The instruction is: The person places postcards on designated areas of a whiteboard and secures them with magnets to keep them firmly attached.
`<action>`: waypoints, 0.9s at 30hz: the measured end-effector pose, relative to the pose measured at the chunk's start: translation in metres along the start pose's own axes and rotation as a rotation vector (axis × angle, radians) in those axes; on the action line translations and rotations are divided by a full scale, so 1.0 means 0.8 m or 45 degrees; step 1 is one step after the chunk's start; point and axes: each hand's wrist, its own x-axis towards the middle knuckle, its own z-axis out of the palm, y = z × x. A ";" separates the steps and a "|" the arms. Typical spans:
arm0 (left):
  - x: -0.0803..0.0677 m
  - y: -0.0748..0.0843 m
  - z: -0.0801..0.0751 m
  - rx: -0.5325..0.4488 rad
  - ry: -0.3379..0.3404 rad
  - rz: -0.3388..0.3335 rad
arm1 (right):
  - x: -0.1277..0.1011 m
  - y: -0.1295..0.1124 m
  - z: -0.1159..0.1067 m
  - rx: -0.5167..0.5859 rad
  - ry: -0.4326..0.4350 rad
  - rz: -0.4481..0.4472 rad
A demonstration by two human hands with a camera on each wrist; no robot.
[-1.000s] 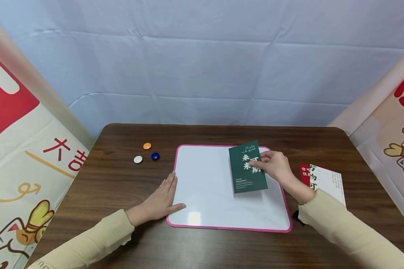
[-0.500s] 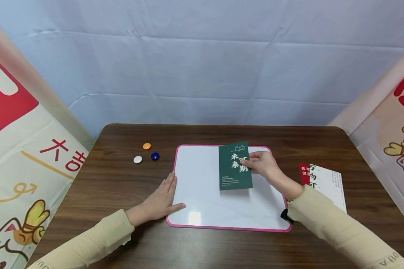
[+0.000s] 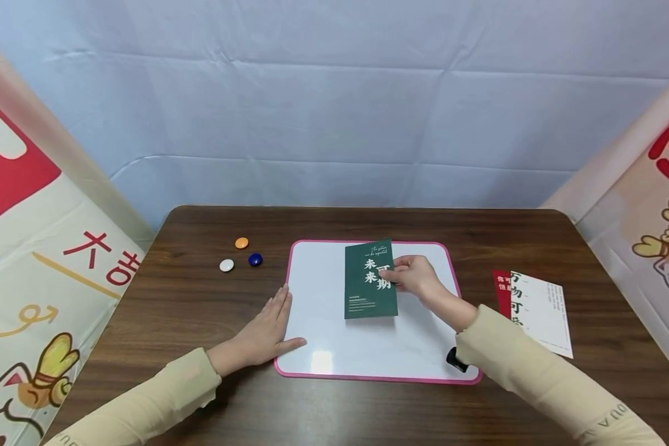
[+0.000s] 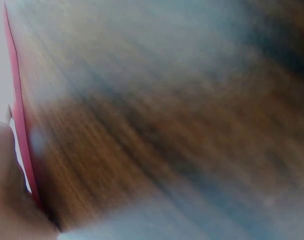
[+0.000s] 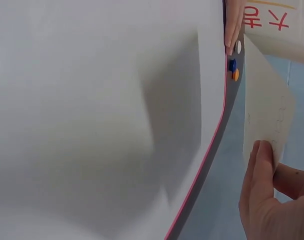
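My right hand (image 3: 420,277) pinches a dark green card (image 3: 362,291) by its right edge, thumb on the printed front. The card hangs above a whiteboard (image 3: 334,344) with a pink frame and casts a shadow on it. In the right wrist view the card's pale back (image 5: 264,105) shows, with fingers (image 5: 261,175) against it. My left hand (image 3: 262,331) rests at the board's left edge, fingers straight, thumb over the white surface. The left wrist view shows part of that hand (image 4: 7,185) beside the pink frame (image 4: 23,135).
Orange (image 3: 241,243), white (image 3: 227,265) and dark blue (image 3: 255,259) round button-like pieces lie left of the board. A white card (image 3: 543,310) overlaps a red card (image 3: 502,288) on the right. The brown wooden table (image 3: 357,412) ends at a pale cloth backdrop.
My right hand has carried the green card leftward over the whiteboard, and the card has turned more upright. My left hand has stayed at the board's edge.
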 end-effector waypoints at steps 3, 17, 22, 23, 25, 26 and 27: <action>0.000 0.001 -0.001 -0.008 -0.014 -0.021 | 0.002 0.001 0.008 0.007 -0.002 0.007; -0.002 0.003 -0.002 -0.019 -0.017 -0.022 | 0.005 -0.008 0.043 0.012 -0.053 -0.034; -0.001 0.003 -0.002 -0.012 -0.030 -0.039 | 0.004 -0.013 0.051 0.010 -0.056 -0.030; -0.001 0.003 -0.002 -0.010 -0.033 -0.043 | 0.004 -0.013 0.052 0.012 -0.058 -0.029; -0.001 0.003 -0.002 -0.008 -0.029 -0.043 | 0.004 -0.013 0.056 0.014 -0.060 -0.025; -0.001 0.003 -0.002 -0.007 -0.029 -0.044 | 0.004 -0.013 0.058 0.015 -0.061 -0.022; -0.001 0.004 -0.002 -0.007 -0.029 -0.045 | 0.004 -0.012 0.060 0.017 -0.062 -0.018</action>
